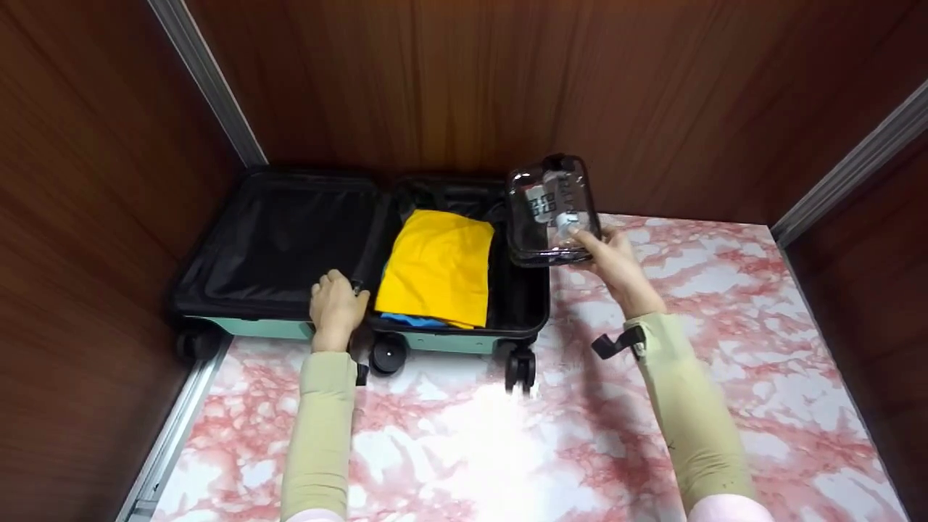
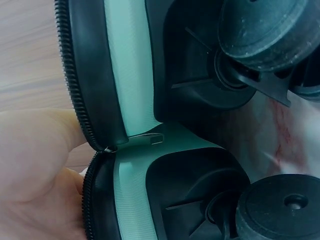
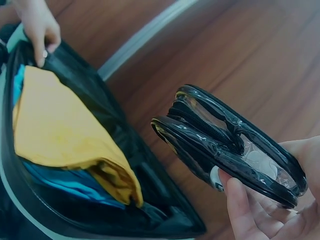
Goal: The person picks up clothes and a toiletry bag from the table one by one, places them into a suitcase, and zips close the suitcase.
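A mint-green suitcase (image 1: 442, 341) lies open on the floor, its two halves side by side. A folded yellow cloth (image 1: 438, 264) lies on blue cloth (image 3: 72, 184) in the right half. My left hand (image 1: 338, 308) grips the black zippered rim where the halves meet, fingers over the edge; its fingertips are partly hidden. My right hand (image 1: 616, 264) holds a clear plastic pouch (image 1: 540, 210) with black trim, above the right half's outer edge. The thumb lies on the pouch's printed face, the fingers behind. In the right wrist view the pouch's black zipper (image 3: 200, 120) shows.
A black lining panel (image 1: 290, 239) covers the suitcase's left half. Black wheels (image 1: 388, 355) point toward me. Brown wood-look walls (image 1: 478, 80) stand close behind and at both sides, with metal corner strips. The floor (image 1: 449, 442) is red-and-white marbled.
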